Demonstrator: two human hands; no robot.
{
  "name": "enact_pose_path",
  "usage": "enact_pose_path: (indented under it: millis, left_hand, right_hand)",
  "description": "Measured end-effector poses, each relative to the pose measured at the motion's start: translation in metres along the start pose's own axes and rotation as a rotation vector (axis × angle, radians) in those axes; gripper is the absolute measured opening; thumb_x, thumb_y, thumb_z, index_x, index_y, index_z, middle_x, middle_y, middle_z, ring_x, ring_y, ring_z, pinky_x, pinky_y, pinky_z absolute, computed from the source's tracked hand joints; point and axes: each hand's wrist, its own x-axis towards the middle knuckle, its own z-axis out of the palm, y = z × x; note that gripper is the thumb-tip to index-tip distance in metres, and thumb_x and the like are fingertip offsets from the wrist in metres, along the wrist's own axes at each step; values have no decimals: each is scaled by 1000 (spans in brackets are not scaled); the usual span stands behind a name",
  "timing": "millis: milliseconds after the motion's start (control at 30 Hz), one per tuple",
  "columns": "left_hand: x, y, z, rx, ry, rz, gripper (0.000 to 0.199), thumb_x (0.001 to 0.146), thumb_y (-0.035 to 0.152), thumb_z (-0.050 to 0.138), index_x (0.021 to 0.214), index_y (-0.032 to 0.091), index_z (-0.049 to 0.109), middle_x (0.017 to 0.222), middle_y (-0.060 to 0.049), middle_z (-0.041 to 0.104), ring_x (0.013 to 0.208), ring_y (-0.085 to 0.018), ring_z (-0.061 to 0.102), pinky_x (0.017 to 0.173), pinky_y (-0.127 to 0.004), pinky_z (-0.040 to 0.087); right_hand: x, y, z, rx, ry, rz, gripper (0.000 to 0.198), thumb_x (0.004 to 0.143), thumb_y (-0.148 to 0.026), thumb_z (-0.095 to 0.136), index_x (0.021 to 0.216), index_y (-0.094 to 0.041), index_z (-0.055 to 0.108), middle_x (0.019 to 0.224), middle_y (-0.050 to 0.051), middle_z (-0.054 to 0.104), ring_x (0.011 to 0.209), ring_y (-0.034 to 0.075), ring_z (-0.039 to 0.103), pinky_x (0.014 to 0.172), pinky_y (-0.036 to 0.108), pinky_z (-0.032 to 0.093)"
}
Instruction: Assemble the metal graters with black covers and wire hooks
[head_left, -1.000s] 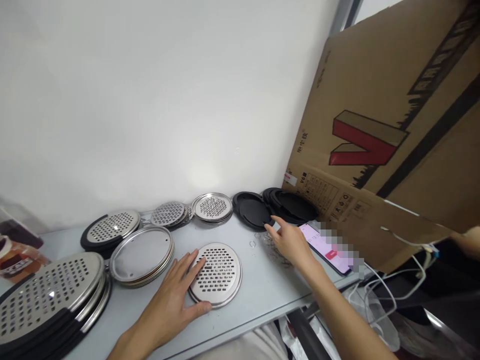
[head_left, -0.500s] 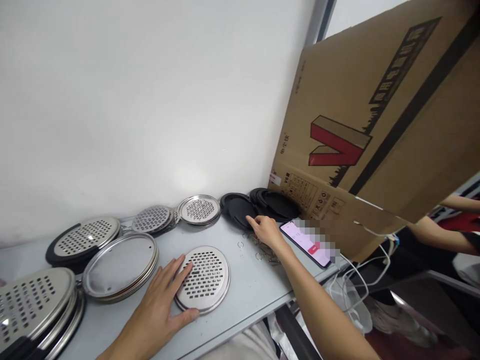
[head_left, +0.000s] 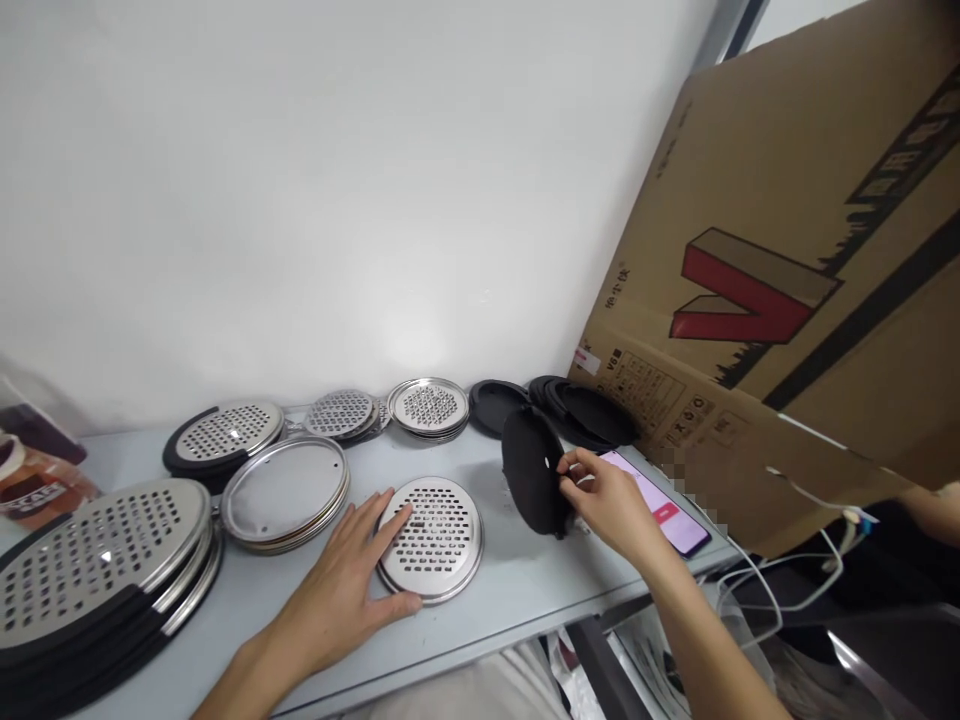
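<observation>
My left hand [head_left: 341, 575] lies spread at the left side of a round metal grater disc [head_left: 431, 538] with slotted holes, its fingertips and thumb touching the rim. My right hand [head_left: 604, 500] pinches the edge of a thin black round lid [head_left: 531, 470], which stands tilted nearly upright just above the table. Behind it are another black lid [head_left: 496, 402] lying flat and a stack of black lids [head_left: 585, 408]. The small wire rings near my right hand are mostly hidden.
Stacks of metal discs [head_left: 429, 405] line the wall, with plain discs [head_left: 289, 490] and black-rimmed graters [head_left: 97, 565] at left. A phone [head_left: 679, 525] lies at right beside white cables [head_left: 757, 585]. A large cardboard box [head_left: 750, 400] leans behind. A drink cup [head_left: 41, 485] stands far left.
My right hand has lifted a black lid from the back and brought it nearer, tilting it up. My left hand stays at the grater disc. The view has shifted left.
</observation>
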Motion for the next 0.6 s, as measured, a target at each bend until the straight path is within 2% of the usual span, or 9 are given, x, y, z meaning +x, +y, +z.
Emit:
enact_pose_path:
  millis: [133, 267, 333, 467, 600]
  left_hand:
    - [-2, 0, -2, -3, 0, -3, 82, 82, 53, 64, 151, 34, 24, 158, -8, 23, 142, -39, 26, 108, -61, 33]
    - [-4, 0, -3, -13, 3, -18, 83, 81, 53, 66, 150, 35, 25, 158, -8, 26, 140, -39, 29, 107, -60, 36]
    - [-4, 0, -3, -20, 19, -19, 83, 80, 52, 68, 150, 36, 26, 157, -7, 27, 139, -40, 31, 106, -60, 37]
    - [-3, 0, -3, -31, 32, -20, 83, 78, 51, 70, 149, 36, 30, 156, -8, 30, 138, -40, 33, 107, -59, 38]
    - [-3, 2, -4, -32, 1, -32, 82, 80, 54, 66, 150, 36, 27, 157, -7, 27, 140, -40, 30, 106, -60, 37]
  right_hand:
    - [-2, -8, -6, -14, 50, -80, 23, 77, -23, 48, 93, -24, 64, 73, 0, 68, 53, 15, 58, 56, 26, 42]
    - [3, -5, -9, -101, 150, -129, 45, 79, -26, 51, 124, -24, 57, 87, 2, 72, 52, 14, 57, 58, 26, 44]
    - [4, -2, -8, -176, 166, -160, 44, 80, -28, 52, 124, -22, 59, 89, 4, 72, 56, 16, 59, 61, 28, 45]
    - [4, -1, -3, -305, 198, -245, 36, 83, -27, 49, 111, -18, 69, 97, 9, 71, 70, 21, 65, 69, 32, 48]
    - [3, -2, 3, -330, 197, -244, 36, 84, -24, 48, 111, -19, 70, 97, 9, 69, 73, 21, 66, 70, 33, 48]
